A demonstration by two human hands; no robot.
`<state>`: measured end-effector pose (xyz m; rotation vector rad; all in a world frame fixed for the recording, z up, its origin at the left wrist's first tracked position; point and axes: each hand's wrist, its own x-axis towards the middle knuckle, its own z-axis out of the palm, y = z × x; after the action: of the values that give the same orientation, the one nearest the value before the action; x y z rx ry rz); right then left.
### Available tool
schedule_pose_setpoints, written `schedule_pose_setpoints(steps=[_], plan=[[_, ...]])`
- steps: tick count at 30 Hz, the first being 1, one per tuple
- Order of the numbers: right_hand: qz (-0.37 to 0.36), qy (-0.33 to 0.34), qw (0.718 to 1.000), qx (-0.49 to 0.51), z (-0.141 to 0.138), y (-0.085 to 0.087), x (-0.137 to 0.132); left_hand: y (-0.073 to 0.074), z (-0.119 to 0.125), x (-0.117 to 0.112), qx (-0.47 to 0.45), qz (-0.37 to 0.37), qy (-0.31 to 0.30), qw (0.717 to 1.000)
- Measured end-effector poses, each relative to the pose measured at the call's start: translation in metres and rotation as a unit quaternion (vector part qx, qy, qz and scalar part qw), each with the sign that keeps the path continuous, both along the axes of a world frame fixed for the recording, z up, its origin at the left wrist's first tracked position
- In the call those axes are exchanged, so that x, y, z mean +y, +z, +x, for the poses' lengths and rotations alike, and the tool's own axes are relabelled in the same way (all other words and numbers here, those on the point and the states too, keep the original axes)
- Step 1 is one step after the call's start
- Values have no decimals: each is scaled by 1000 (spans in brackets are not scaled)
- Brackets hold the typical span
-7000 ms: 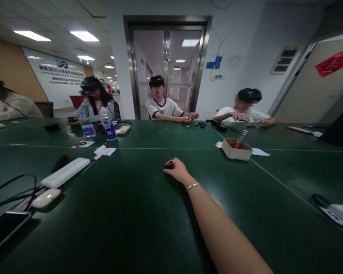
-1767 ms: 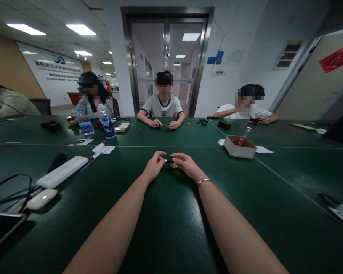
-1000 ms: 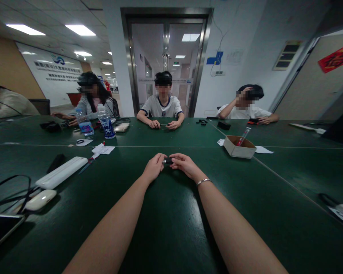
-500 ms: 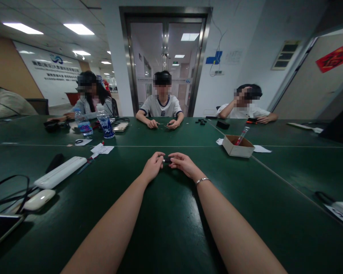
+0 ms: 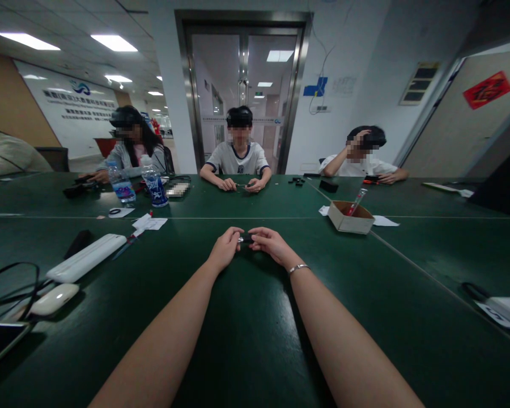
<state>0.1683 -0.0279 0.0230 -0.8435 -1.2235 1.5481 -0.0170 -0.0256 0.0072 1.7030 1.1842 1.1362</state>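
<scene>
Writing is scarce and mostly unreadable: blue labels on two bottles [image 5: 154, 184], a white wall sign [image 5: 79, 102] and a red door paper [image 5: 487, 89] are all too blurred to read. Left hand [image 5: 225, 247] and right hand [image 5: 271, 245] meet fingertip to fingertip over the table [image 5: 246, 317], each pinching an end of a small dark part [image 5: 246, 239] (held just above the green top). Since half a second ago the grip is unchanged; the box [image 5: 351, 218] has slid slightly left in view.
</scene>
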Motion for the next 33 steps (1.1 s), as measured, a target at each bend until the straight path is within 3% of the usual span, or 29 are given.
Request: schedule_pose_setpoints(steps=[27, 33], plan=[[-1, 5, 1000, 8, 0, -3, 3, 0, -1, 0, 38, 31, 0, 999], [-5, 1, 1000, 4, 0, -1, 2, 0, -2, 0, 37, 10, -3, 999]])
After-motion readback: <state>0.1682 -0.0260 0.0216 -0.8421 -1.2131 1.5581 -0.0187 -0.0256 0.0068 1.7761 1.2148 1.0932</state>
